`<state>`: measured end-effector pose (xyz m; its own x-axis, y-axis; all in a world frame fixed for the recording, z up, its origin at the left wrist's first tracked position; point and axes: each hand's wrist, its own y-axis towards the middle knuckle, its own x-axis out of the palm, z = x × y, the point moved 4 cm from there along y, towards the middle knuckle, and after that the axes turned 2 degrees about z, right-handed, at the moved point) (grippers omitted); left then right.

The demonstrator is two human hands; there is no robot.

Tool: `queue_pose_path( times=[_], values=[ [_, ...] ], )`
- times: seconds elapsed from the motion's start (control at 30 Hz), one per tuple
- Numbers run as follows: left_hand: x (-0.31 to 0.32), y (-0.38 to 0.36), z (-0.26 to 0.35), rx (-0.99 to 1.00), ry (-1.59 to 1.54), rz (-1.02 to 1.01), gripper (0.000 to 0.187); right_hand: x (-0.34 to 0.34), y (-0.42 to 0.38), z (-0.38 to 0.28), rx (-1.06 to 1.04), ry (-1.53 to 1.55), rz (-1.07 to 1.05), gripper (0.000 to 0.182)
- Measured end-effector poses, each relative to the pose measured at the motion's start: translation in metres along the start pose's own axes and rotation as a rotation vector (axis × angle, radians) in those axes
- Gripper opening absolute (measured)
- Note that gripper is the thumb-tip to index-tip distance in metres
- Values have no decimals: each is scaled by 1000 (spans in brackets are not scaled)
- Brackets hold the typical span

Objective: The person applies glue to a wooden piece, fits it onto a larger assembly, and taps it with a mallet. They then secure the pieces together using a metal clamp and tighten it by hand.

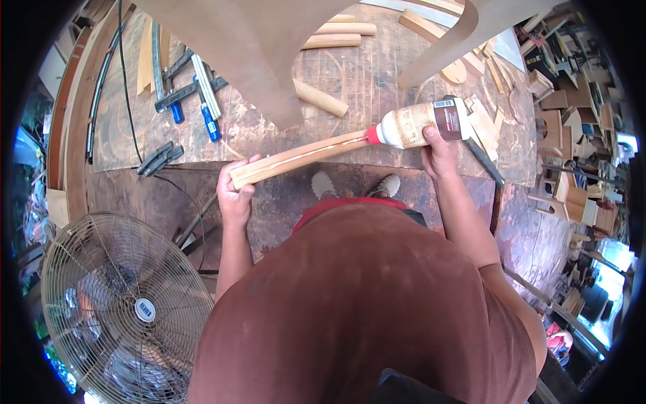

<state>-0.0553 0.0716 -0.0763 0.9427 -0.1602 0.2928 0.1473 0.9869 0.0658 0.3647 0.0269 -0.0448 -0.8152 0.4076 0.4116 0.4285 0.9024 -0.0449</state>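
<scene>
My left hand (pixel 237 192) grips the near left end of a wooden strip (pixel 296 160), thumb on one side and fingers on the other. A white line of glue runs along the strip's upper face. My right hand (pixel 441 153) is closed around a white glue bottle (pixel 420 124) with a brown label, tipped on its side. Its red cap (pixel 373 135) points left and meets the strip's right end. The strip slants up to the right over the workbench's near edge.
Clamps with blue handles (pixel 210 124) lie on the worn workbench (pixel 262 141) at left. Rounded wooden pieces (pixel 323 99) and offcuts lie farther back. Large blurred brown sheets (pixel 249 54) hang across the top. A fan (pixel 128 310) stands at lower left; wooden parts crowd the right.
</scene>
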Motion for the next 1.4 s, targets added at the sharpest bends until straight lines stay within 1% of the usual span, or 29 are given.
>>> queue_pose_path(
  times=[0.23,0.53,0.6,0.83,1.07,1.13,1.17,1.2,1.27,1.4],
  values=[
    [2,-1,2,-12,-18,-2,73,19,-4,15,67,54,-43,54],
    [4,-2,4,-16,-1,8,73,29,-5,23,49,72,-67,56],
    [4,-1,5,-17,6,11,73,25,-6,25,56,62,-36,55],
    [9,0,1,-20,-33,-25,70,37,-11,28,58,112,-70,54],
    [18,-1,10,-9,-47,-47,65,59,-19,33,118,159,-114,58],
    [24,-1,17,-23,-10,-23,69,68,-22,33,137,167,-106,59],
    [26,-2,19,-39,25,-3,73,74,-24,31,120,187,-117,60],
    [26,-2,18,-38,26,1,73,81,-25,28,103,208,-128,61],
    [28,-2,19,-7,-75,-55,64,90,-26,27,120,226,-157,62],
    [33,-2,25,1,-78,-54,64,105,-29,25,148,229,-201,67]
  ],
)
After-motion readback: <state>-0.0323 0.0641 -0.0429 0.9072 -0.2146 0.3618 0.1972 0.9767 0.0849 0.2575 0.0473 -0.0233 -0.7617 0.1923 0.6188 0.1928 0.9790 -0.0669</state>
